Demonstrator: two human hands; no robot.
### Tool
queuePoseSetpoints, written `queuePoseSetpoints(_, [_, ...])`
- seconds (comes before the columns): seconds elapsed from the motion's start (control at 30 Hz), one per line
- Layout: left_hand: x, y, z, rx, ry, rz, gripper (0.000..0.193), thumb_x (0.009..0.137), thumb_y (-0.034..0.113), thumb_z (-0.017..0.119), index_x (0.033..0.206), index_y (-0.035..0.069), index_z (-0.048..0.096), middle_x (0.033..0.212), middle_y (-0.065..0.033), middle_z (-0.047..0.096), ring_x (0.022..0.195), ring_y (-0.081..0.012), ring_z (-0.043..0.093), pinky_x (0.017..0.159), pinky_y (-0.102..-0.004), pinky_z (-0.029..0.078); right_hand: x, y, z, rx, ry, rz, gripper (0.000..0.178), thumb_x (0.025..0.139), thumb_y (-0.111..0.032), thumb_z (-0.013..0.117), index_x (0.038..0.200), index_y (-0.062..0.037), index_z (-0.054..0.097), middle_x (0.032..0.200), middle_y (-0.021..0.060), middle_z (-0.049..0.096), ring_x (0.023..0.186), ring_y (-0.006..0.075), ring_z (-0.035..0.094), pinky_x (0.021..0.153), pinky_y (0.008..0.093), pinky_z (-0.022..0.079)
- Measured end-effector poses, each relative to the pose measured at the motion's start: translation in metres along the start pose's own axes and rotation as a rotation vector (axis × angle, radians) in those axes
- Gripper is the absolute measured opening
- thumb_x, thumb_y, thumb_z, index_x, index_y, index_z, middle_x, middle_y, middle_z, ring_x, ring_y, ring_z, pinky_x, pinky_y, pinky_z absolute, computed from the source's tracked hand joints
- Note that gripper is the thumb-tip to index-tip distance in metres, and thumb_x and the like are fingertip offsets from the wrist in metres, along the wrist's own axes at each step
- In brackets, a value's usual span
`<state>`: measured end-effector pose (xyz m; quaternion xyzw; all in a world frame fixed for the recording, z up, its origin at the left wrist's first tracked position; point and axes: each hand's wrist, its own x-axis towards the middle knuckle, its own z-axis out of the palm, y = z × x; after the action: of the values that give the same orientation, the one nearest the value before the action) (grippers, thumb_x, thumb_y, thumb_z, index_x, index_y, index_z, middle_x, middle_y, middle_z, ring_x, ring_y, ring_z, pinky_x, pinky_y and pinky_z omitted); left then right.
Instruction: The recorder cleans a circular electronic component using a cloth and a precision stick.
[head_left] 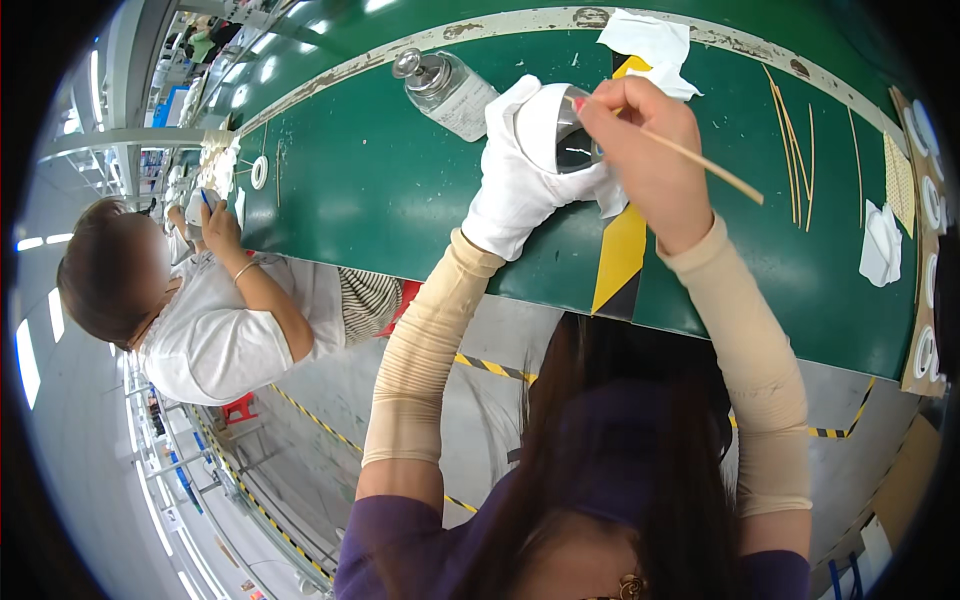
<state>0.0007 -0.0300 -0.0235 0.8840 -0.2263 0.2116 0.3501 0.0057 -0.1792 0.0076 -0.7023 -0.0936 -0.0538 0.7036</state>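
Observation:
My left hand (510, 190), in a white glove, is wrapped round a white rounded housing (540, 125) with a dark, shiny round face turned to the right. Bare-skinned, my right hand (650, 150) pinches a thin wooden stick (705, 168). The stick's near end slants down to the right, and its other end reaches the rim of the housing. Whether the tip touches the dark face is hidden by my fingers. Just left of the gloved hand, a clear glass bottle (455, 98) with a metal pump top and a white label stands on the green table (380, 190).
Several thin sticks (790, 150) lie on the right, near a white cloth (880, 245). Another white cloth (650, 45) lies at the far edge. Yellow-black tape (622, 260) crosses the table. A board with white rings (925, 240) borders the right. A co-worker (230, 320) works at the left.

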Motion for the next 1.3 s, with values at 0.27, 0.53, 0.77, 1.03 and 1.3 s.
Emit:
queuePoseSetpoints(0.27, [-0.014, -0.012, 0.01, -0.481, 0.001, -0.199, 0.085, 0.067, 0.013, 0.083, 0.132, 0.009, 0.028, 0.117, -0.0077, 0.054, 0.104, -0.0171, 0.054, 0.094, -0.0306, 0.043, -0.03, -0.003, 0.013, -0.094, 0.054, -0.17, 0.007, 0.081, 0.001, 0.062, 0.08, 0.0025, 0.055, 0.089, 0.0047, 0.055, 0.067, 0.0072, 0.05, 0.06, 0.0212, 0.042])
queuePoseSetpoints(0.53, [-0.009, 0.001, -0.001, -0.454, 0.011, -0.22, 0.086, 0.07, 0.008, 0.081, 0.134, 0.009, 0.023, 0.117, -0.0094, 0.054, 0.101, -0.0171, 0.057, 0.091, -0.0301, 0.046, -0.041, -0.002, 0.02, -0.132, 0.092, -0.253, 0.008, 0.08, 0.003, 0.063, 0.082, 0.0024, 0.055, 0.089, 0.0068, 0.055, 0.067, 0.0098, 0.051, 0.06, 0.0224, 0.042])
queuePoseSetpoints(0.77, [-0.004, 0.001, -0.001, -0.296, 0.053, -0.029, 0.086, 0.068, 0.01, 0.083, 0.132, 0.006, 0.025, 0.117, -0.0098, 0.054, 0.101, -0.0177, 0.057, 0.091, -0.0301, 0.046, -0.007, 0.009, 0.018, -0.103, 0.206, -0.315, 0.01, 0.078, -0.005, 0.067, 0.078, -0.0042, 0.056, 0.087, 0.0079, 0.059, 0.057, 0.0217, 0.058, 0.053, 0.0277, 0.047])
queuePoseSetpoints(1.03, [0.022, 0.01, -0.035, -0.807, -0.298, -0.451, 0.08, 0.073, 0.018, 0.078, 0.136, 0.002, 0.032, 0.118, -0.0099, 0.055, 0.108, -0.0176, 0.053, 0.096, -0.0306, 0.042, -0.018, 0.002, 0.005, -0.53, 0.152, -0.643, 0.012, 0.078, 0.0, 0.068, 0.089, -0.0006, 0.066, 0.091, 0.0073, 0.06, 0.057, 0.015, 0.057, 0.053, 0.0229, 0.046])
queuePoseSetpoints(1.3, [0.013, 0.005, -0.025, -0.133, -0.198, -0.185, 0.092, 0.055, 0.029, 0.088, 0.129, 0.006, 0.038, 0.117, -0.0129, 0.052, 0.108, -0.028, 0.055, 0.093, -0.0355, 0.045, 0.0, -0.002, -0.02, -0.157, -0.021, -0.184, 0.009, 0.083, -0.003, 0.063, 0.089, 0.0045, 0.065, 0.087, 0.0068, 0.058, 0.074, 0.0116, 0.055, 0.066, 0.023, 0.044])
